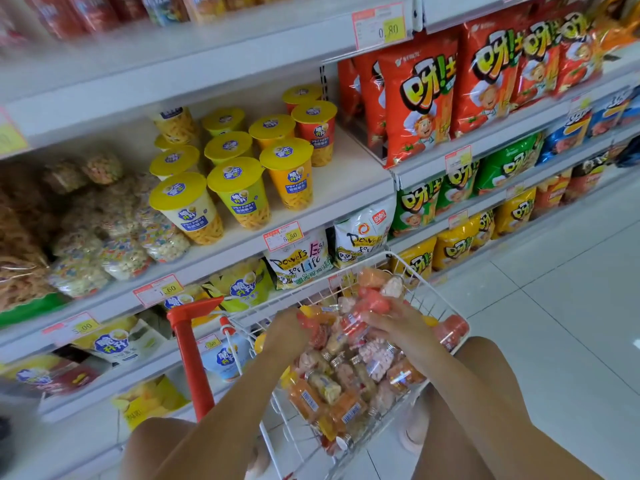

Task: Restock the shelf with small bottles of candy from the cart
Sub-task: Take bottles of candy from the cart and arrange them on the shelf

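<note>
A small white wire cart (pixel 412 271) with a red handle post (pixel 194 358) stands in front of me, filled with several small candy bottles (pixel 332 382) in pink, orange and yellow. Both my hands are down inside the cart. My left hand (pixel 287 336) has its fingers curled among bottles at the pile's left side. My right hand (pixel 394 327) grips a cluster of pink and red bottles (pixel 374 301) near the cart's far end. The shelf (pixel 346 206) rises behind the cart.
Yellow-lidded snack cups (pixel 235 174) and clear bags of puffed snacks (pixel 114 237) fill the middle shelf. Red, green and yellow chip bags (pixel 426 98) line the shelves to the right. White tiled floor (pixel 571 306) spreads right of the cart. My knees flank the cart.
</note>
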Available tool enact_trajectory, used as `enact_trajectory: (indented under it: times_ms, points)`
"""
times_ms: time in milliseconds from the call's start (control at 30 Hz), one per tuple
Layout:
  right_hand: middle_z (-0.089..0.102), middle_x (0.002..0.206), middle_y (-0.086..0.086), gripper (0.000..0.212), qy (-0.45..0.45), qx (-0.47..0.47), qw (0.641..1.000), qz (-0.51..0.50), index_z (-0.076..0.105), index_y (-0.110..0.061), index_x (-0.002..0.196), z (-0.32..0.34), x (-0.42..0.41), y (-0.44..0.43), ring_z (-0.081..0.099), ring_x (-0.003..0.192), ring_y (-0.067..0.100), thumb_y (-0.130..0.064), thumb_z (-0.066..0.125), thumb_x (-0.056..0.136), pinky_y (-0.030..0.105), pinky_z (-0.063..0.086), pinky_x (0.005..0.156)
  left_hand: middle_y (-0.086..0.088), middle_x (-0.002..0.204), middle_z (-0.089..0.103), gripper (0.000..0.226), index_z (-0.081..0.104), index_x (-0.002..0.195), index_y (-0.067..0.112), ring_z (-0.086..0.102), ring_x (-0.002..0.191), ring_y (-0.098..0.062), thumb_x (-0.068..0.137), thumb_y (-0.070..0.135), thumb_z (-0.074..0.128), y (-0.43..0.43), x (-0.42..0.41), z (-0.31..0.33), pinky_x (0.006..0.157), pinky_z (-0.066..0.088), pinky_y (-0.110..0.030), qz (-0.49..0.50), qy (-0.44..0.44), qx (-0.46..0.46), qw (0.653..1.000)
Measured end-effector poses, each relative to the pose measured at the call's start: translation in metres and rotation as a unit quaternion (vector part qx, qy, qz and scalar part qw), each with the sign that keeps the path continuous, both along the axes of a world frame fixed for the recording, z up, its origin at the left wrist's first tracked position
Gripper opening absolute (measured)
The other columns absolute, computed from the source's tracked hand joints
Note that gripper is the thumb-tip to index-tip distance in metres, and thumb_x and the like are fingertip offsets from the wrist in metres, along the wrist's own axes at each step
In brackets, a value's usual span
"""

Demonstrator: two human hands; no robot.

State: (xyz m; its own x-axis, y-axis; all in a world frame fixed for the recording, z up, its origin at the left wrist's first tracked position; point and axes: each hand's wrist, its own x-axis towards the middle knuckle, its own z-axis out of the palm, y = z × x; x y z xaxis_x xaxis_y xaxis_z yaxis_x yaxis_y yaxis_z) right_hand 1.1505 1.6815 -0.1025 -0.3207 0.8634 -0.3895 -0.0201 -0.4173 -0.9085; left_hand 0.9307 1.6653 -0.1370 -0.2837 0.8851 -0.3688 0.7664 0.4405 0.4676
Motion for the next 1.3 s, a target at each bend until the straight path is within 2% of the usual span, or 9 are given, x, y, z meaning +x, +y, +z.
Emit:
enact_trajectory:
  times_ms: [67, 267, 400, 600, 733, 900, 1067, 1233, 1300]
  points:
    - [0.073, 0.096, 0.000, 0.023, 0.072, -0.019, 0.997, -0.014, 0.064, -0.015, 0.102, 0.026, -0.005, 0.010, 0.070, 0.087, 0.019, -0.011, 0.071, 0.080, 0.032, 0.055, 0.079, -0.001, 0.087, 0.060, 0.010, 0.053, 0.091, 0.022, 0.053, 0.062, -0.013, 0.084, 0.019, 0.061, -0.005, -0.006, 0.033, 0.052, 0.041, -0.022, 0.022, -0.080, 0.067, 0.994]
    - [0.065, 0.093, 0.010, 0.020, 0.165, 0.033, 0.986, 0.010, 0.052, -0.005, 0.102, 0.133, -0.033, 0.029, 0.068, 0.078, 0.022, -0.001, 0.059, 0.084, 0.033, 0.057, 0.067, 0.004, 0.095, 0.068, 0.033, 0.056, 0.103, 0.031, 0.064, 0.084, -0.016, 0.073, 0.045, 0.057, -0.027, -0.037, 0.168, 0.065, 0.051, -0.030, 0.002, -0.227, 0.271, 0.935]
    - [0.069, 0.105, 0.014, 0.045, 0.160, 0.156, 0.971, 0.079, 0.053, -0.001, 0.112, 0.227, -0.059, 0.024, 0.070, 0.089, 0.025, -0.009, 0.068, 0.070, 0.031, 0.058, 0.075, 0.007, 0.086, 0.070, 0.018, 0.064, 0.097, 0.027, 0.065, 0.078, -0.008, 0.080, 0.030, 0.058, -0.038, -0.059, 0.254, 0.071, 0.054, -0.028, 0.054, -0.258, 0.413, 0.872]
    - [0.071, 0.098, 0.003, 0.027, 0.179, 0.286, 0.938, 0.082, 0.057, -0.010, 0.102, 0.336, -0.109, 0.034, 0.068, 0.091, 0.020, -0.006, 0.064, 0.077, 0.039, 0.057, 0.084, 0.013, 0.077, 0.048, 0.021, 0.055, 0.114, 0.000, 0.053, 0.055, 0.019, 0.097, 0.003, 0.042, -0.047, -0.092, 0.352, 0.050, 0.038, 0.001, 0.104, -0.285, 0.526, 0.795]
    - [0.064, 0.106, 0.007, 0.035, 0.072, 0.389, 0.915, 0.078, 0.056, -0.017, 0.106, 0.384, -0.156, 0.056, 0.065, 0.095, 0.021, -0.004, 0.072, 0.078, 0.037, 0.057, 0.084, 0.007, 0.064, 0.057, 0.016, 0.069, 0.080, 0.025, 0.051, 0.065, -0.014, 0.075, 0.032, 0.056, -0.025, -0.135, 0.397, 0.067, 0.043, -0.033, 0.126, -0.254, 0.577, 0.766]
    - [0.062, 0.096, -0.002, 0.046, -0.158, 0.539, 0.822, 0.088, 0.059, -0.014, 0.112, 0.413, -0.214, 0.083, 0.057, 0.086, 0.012, -0.013, 0.081, 0.072, 0.021, 0.045, 0.072, -0.002, 0.073, 0.060, 0.008, 0.065, 0.092, 0.011, 0.053, 0.064, -0.013, 0.089, 0.014, 0.058, 0.007, -0.177, 0.418, 0.065, 0.046, -0.030, 0.120, -0.190, 0.562, 0.796]
    - [0.061, 0.117, 0.006, 0.043, -0.335, 0.592, 0.721, 0.128, 0.056, -0.015, 0.118, 0.411, -0.274, 0.117, 0.058, 0.105, 0.026, -0.026, 0.073, 0.080, 0.038, 0.048, 0.090, -0.007, 0.088, 0.066, 0.023, 0.061, 0.110, 0.011, 0.062, 0.079, -0.020, 0.088, 0.018, 0.061, 0.040, -0.211, 0.412, 0.085, 0.055, -0.044, 0.101, -0.130, 0.459, 0.873]
    - [0.061, 0.099, 0.008, 0.014, -0.441, 0.596, 0.644, 0.191, 0.060, -0.009, 0.099, 0.417, -0.301, 0.132, 0.058, 0.094, 0.027, -0.010, 0.057, 0.086, 0.031, 0.048, 0.074, 0.004, 0.102, 0.064, 0.042, 0.047, 0.129, 0.012, 0.061, 0.084, -0.007, 0.089, 0.007, 0.057, 0.063, -0.229, 0.407, 0.076, 0.050, -0.025, 0.088, -0.186, 0.440, 0.874]
    - [0.062, 0.108, 0.014, 0.023, -0.460, 0.590, 0.629, 0.212, 0.061, -0.002, 0.110, 0.421, -0.307, 0.135, 0.058, 0.100, 0.029, -0.006, 0.051, 0.089, 0.032, 0.046, 0.078, 0.004, 0.102, 0.063, 0.049, 0.046, 0.127, 0.011, 0.061, 0.087, -0.009, 0.084, 0.012, 0.068, 0.070, -0.233, 0.406, 0.077, 0.050, -0.024, 0.079, -0.175, 0.406, 0.893]
